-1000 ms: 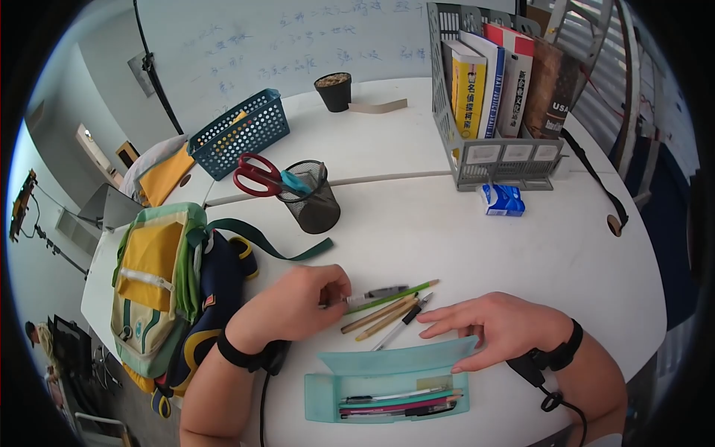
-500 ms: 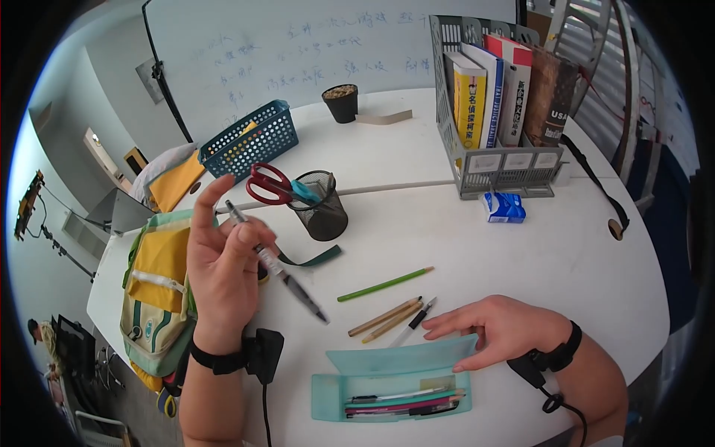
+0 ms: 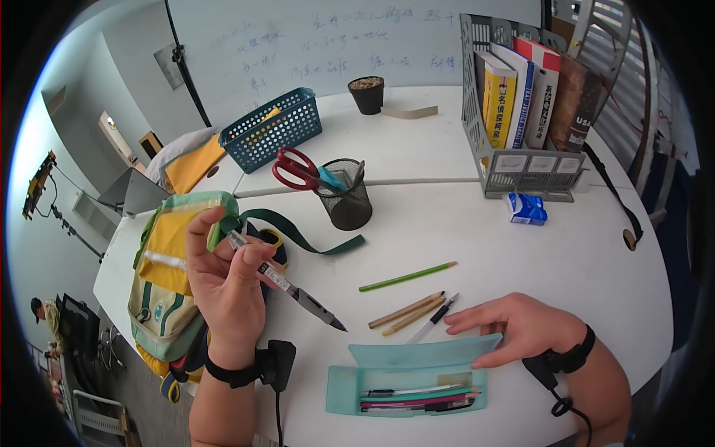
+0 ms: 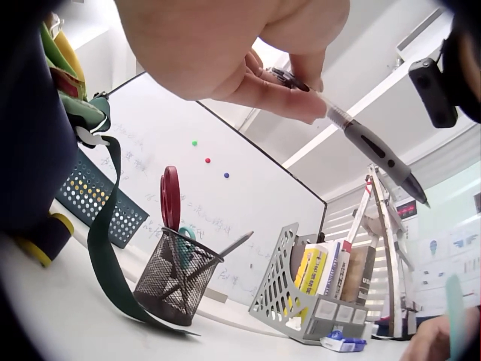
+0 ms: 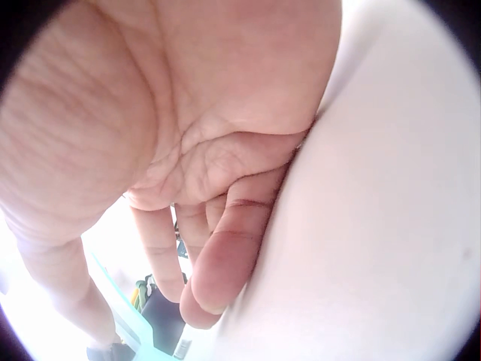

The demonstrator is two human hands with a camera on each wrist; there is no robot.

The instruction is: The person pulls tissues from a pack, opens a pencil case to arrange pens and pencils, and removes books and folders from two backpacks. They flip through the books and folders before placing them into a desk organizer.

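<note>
My left hand (image 3: 232,294) is raised in front of the backpack and pinches a grey pen (image 3: 307,301) between thumb and fingers. The pen slants, its dark tip pointing down to the right. In the left wrist view the pen (image 4: 372,149) sticks out past the fingertips. An open teal pencil case (image 3: 342,391) lies in front of me with several pens and pencils (image 3: 421,402) inside. My right hand (image 3: 525,331) rests on the table at the right end of its raised lid (image 3: 417,353), fingers loosely extended behind the lid, thumb in front.
Beyond the case lie a green pencil (image 3: 407,276), two wooden pencils (image 3: 406,310) and a white pen (image 3: 433,320). A mesh cup (image 3: 350,205) holds red scissors (image 3: 298,171). A backpack (image 3: 160,290), blue basket (image 3: 275,134), book rack (image 3: 529,182), blue packet (image 3: 526,209) and plant pot (image 3: 366,97) stand around.
My left hand has picked the grey pen up from the pencils beyond the case and raised it to the left. The right hand stays at the lid; the head view has shifted.
</note>
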